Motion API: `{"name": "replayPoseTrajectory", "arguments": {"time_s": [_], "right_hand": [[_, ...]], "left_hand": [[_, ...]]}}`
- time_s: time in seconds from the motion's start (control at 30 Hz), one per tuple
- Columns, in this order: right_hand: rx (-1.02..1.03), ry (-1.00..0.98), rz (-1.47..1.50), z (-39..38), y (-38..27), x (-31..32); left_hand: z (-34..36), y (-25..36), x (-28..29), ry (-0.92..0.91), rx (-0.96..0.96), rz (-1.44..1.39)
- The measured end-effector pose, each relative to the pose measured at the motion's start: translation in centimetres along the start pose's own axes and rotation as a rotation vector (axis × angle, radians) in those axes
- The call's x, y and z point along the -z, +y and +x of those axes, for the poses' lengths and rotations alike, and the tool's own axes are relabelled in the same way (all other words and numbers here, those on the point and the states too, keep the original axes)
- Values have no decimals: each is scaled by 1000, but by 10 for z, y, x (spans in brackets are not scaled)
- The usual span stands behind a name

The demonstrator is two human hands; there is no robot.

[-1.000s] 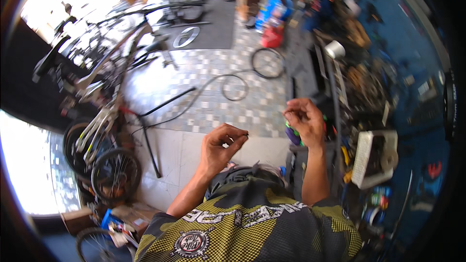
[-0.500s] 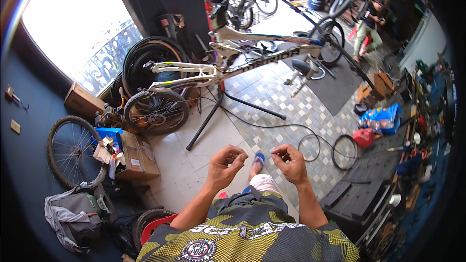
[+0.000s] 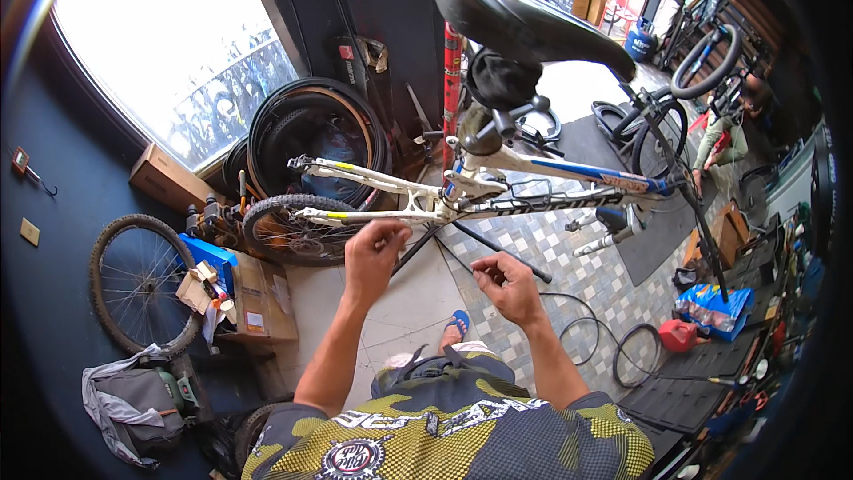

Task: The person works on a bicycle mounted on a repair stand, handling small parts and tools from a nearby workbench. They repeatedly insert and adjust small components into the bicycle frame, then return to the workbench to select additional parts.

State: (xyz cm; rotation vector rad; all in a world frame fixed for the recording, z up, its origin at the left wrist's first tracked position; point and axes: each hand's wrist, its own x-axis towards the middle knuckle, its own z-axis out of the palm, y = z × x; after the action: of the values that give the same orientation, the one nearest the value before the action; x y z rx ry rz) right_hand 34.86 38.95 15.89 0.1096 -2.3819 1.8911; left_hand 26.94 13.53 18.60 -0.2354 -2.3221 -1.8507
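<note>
My left hand (image 3: 377, 260) is raised in front of me with its fingers curled and thumb drawn in. It overlaps the rear end of a white bicycle frame (image 3: 391, 213) in the picture; whether it touches cannot be told. My right hand (image 3: 508, 288), a little lower and to the right, has thumb and forefinger pinched together. Anything in either pinch is too small to make out. The frame hangs on a red-topped repair stand (image 3: 452, 80), without a rear wheel in its stays. Its black saddle (image 3: 533, 22) is close to me at the top.
A loose wheel (image 3: 142, 284) leans on the left wall beside a cardboard box (image 3: 262, 293). Tyres (image 3: 382, 124) are stacked near the window. A black cable or hose (image 3: 569, 302) loops across the floor by the stand's leg (image 3: 515, 258). Another person (image 3: 724, 138) sits at the far right.
I have come closer to the bicycle, which looms larger. Both hands have risen, the left moving up and left toward the rear of the frame; they are farther apart. Their fingers stay curled.
</note>
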Motion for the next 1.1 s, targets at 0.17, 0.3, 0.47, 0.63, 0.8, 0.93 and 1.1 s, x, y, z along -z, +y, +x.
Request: {"name": "replayPoseTrajectory", "arguments": {"time_s": [0.17, 0.3, 0.47, 0.63, 0.8, 0.93, 1.1], "right_hand": [[52, 68, -133, 47, -1, 21], [-7, 252, -236, 47, 8, 31], [-199, 500, -272, 26, 19, 16], [-300, 707, -248, 35, 13, -34], [-264, 641, -328, 69, 0, -83], [-276, 647, -279, 85, -7, -106], [-295, 729, -344, 90, -13, -116]], "left_hand": [[95, -34, -23, -52, 10, -142], [150, -54, -54, -166, -4, -82], [191, -70, -78, -240, -335, 14], [212, -81, -86, -318, -462, -58], [225, -90, -89, -429, -545, -151], [233, -97, -88, -534, -557, -205], [235, -105, -91, -576, -509, -238]]}}
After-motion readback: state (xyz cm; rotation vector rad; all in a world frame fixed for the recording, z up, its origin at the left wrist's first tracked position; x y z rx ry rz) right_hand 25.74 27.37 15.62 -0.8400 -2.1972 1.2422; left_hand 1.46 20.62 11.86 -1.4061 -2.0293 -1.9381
